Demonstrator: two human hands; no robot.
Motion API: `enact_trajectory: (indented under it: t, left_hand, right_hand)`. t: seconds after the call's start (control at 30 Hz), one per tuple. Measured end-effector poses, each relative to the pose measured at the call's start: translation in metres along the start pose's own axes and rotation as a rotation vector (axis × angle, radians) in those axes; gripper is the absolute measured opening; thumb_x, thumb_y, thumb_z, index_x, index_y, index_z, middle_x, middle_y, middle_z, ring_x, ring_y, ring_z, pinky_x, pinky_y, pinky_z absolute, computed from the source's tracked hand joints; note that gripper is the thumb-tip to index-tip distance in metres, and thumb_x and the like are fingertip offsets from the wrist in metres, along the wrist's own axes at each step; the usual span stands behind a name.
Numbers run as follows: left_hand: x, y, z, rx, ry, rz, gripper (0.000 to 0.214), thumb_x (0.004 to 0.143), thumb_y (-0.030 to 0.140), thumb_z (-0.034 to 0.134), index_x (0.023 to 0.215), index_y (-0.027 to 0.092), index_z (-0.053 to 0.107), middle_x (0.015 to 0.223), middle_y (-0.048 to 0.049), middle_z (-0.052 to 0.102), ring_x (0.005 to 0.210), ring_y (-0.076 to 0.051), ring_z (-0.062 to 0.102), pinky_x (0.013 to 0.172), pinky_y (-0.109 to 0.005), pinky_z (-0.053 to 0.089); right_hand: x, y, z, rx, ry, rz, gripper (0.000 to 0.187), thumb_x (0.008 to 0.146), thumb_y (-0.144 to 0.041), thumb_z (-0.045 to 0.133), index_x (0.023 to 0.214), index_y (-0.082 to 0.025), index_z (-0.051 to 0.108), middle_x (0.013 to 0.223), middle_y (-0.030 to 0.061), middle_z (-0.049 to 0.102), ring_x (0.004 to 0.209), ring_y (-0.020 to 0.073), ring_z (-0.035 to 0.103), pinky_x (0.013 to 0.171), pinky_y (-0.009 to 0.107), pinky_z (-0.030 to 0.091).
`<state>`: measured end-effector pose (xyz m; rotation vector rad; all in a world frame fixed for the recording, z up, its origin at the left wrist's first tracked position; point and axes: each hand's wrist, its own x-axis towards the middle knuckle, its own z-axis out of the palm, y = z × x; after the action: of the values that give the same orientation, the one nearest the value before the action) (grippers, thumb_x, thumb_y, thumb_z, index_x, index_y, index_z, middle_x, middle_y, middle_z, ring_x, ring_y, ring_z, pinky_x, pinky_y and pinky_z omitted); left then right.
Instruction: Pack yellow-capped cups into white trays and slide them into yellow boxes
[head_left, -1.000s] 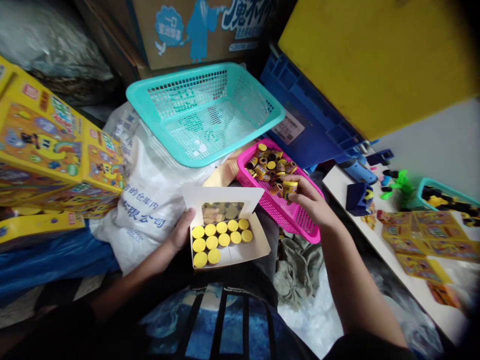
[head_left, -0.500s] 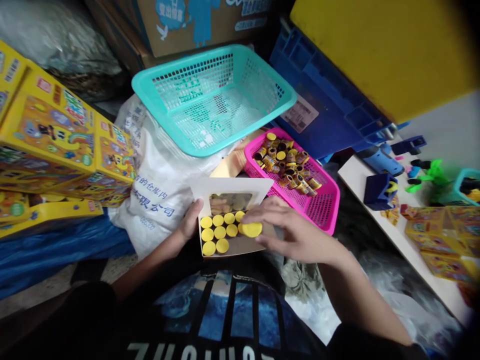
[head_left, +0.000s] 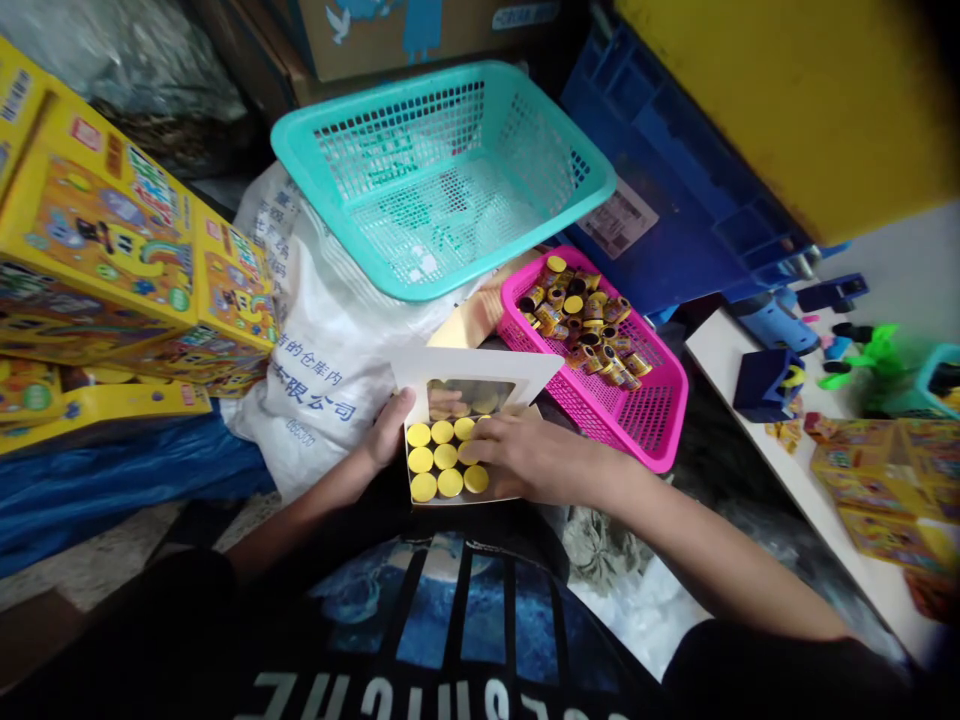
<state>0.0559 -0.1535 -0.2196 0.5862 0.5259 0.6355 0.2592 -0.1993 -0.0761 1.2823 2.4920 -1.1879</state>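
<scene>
A white open box (head_left: 501,366) with a windowed flap sits in front of my torso, holding rows of small tubs with round yellow caps (head_left: 445,456). My left hand (head_left: 388,428) is closed on the box's left side, thumb up along the edge. Inside the box, my right hand (head_left: 517,455) has its fingers curled down over the caps, at the far edge of a yellow-capped tub (head_left: 475,479) in the near row. Its thumb is hidden, and the fingers cover part of the middle and far rows.
A pink basket (head_left: 660,440) of loose tubs lies to the right, beyond the box. Behind stands a turquoise basket (head_left: 360,255) on a white sack (head_left: 300,340). Yellow printed cartons (head_left: 112,240) are stacked at left. A white table (head_left: 757,440) with toys is at right.
My right hand has moved left and down into the box with the yellow-capped tub it held. A third cap now shows in the near row. My left hand keeps its hold.
</scene>
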Motion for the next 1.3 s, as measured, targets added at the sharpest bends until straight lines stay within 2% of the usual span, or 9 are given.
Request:
enact_trajectory:
  t: [0.13, 0.23, 0.3, 0.4, 0.57, 0.73, 0.9, 1.1, 1.3]
  left_hand:
    - [0.000, -0.001, 0.001, -0.052, 0.025, 0.008, 0.068, 0.082, 0.072, 0.067, 0.116, 0.013, 0.076, 0.119, -0.0167, 0.078, 0.133, -0.045, 0.058, 0.114, -0.057, 0.045]
    - [-0.001, -0.001, 0.000, -0.082, 0.021, -0.014, 0.066, 0.081, 0.071, 0.070, 0.114, 0.013, 0.076, 0.115, -0.0174, 0.079, 0.134, -0.046, 0.057, 0.114, -0.058, 0.045]
    - [-0.001, -0.001, -0.001, -0.099, 0.015, -0.026, 0.066, 0.081, 0.071, 0.070, 0.113, 0.013, 0.077, 0.114, -0.0186, 0.079, 0.135, -0.046, 0.056, 0.114, -0.059, 0.045]
    - [-0.001, 0.000, -0.003, -0.107, -0.003, -0.057, 0.064, 0.082, 0.071, 0.068, 0.112, 0.015, 0.078, 0.113, -0.0187, 0.079, 0.135, -0.046, 0.057, 0.113, -0.058, 0.047]
    - [0.000, -0.001, -0.004, -0.101, -0.014, -0.092, 0.066, 0.080, 0.074, 0.067, 0.112, 0.017, 0.080, 0.109, -0.0156, 0.081, 0.135, -0.046, 0.057, 0.113, -0.058, 0.048]
    - [0.000, -0.001, -0.001, -0.108, 0.033, -0.096, 0.070, 0.079, 0.074, 0.069, 0.114, 0.015, 0.079, 0.112, -0.0182, 0.080, 0.133, -0.045, 0.060, 0.113, -0.058, 0.048]
    - [0.001, 0.001, -0.001, -0.104, 0.042, -0.062, 0.070, 0.080, 0.072, 0.071, 0.120, 0.015, 0.075, 0.119, -0.0174, 0.078, 0.135, -0.043, 0.058, 0.115, -0.058, 0.045]
    - [0.000, -0.002, -0.003, -0.102, 0.037, -0.064, 0.065, 0.085, 0.069, 0.067, 0.121, 0.015, 0.076, 0.125, -0.0175, 0.076, 0.138, -0.043, 0.055, 0.117, -0.056, 0.045]
    - [0.001, -0.005, -0.007, -0.071, 0.017, -0.075, 0.071, 0.080, 0.074, 0.069, 0.123, 0.018, 0.075, 0.122, -0.0161, 0.077, 0.133, -0.044, 0.060, 0.113, -0.056, 0.049]
  right_hand:
    - [-0.054, 0.021, -0.042, 0.141, 0.300, 0.193, 0.026, 0.099, -0.037, 0.060, 0.117, -0.023, 0.072, 0.113, 0.0089, 0.076, 0.100, 0.0233, 0.072, 0.089, 0.036, 0.056]
    - [-0.085, 0.070, -0.064, 0.108, 0.634, 0.613, 0.034, 0.101, -0.046, 0.050, 0.100, -0.020, 0.072, 0.092, 0.0084, 0.076, 0.082, 0.0219, 0.071, 0.077, 0.033, 0.055]
    - [-0.088, 0.108, -0.065, 0.032, 0.615, 0.911, 0.034, 0.102, -0.040, 0.047, 0.090, -0.019, 0.070, 0.085, 0.0084, 0.076, 0.077, 0.0210, 0.070, 0.074, 0.032, 0.052]
    - [-0.069, 0.150, -0.049, -0.017, 0.485, 1.066, 0.024, 0.097, -0.035, 0.054, 0.090, -0.018, 0.070, 0.087, 0.0091, 0.076, 0.082, 0.0221, 0.070, 0.075, 0.031, 0.050]
    - [-0.030, 0.170, -0.023, 0.005, 0.482, 1.043, 0.025, 0.079, -0.030, 0.075, 0.098, -0.016, 0.067, 0.093, 0.0141, 0.076, 0.091, 0.0282, 0.070, 0.077, 0.032, 0.049]
    - [-0.045, 0.151, -0.027, 0.181, 0.503, 0.934, 0.025, 0.091, -0.030, 0.052, 0.108, -0.018, 0.066, 0.091, 0.0075, 0.074, 0.085, 0.0222, 0.069, 0.077, 0.032, 0.053]
    - [-0.086, 0.082, -0.040, 0.630, 0.673, 0.445, 0.027, 0.092, -0.045, 0.060, 0.108, -0.023, 0.058, 0.099, 0.0056, 0.070, 0.083, 0.0189, 0.068, 0.075, 0.034, 0.057]
    - [-0.055, 0.001, -0.039, 0.244, 0.154, 0.136, 0.030, 0.082, -0.010, 0.064, 0.109, -0.022, 0.060, 0.116, 0.0077, 0.067, 0.098, 0.0202, 0.068, 0.084, 0.034, 0.056]
    - [-0.002, 0.001, -0.009, -0.146, -0.172, 0.023, 0.023, 0.086, -0.001, 0.061, 0.092, -0.021, 0.070, 0.096, 0.0094, 0.073, 0.100, 0.0260, 0.068, 0.092, 0.038, 0.053]
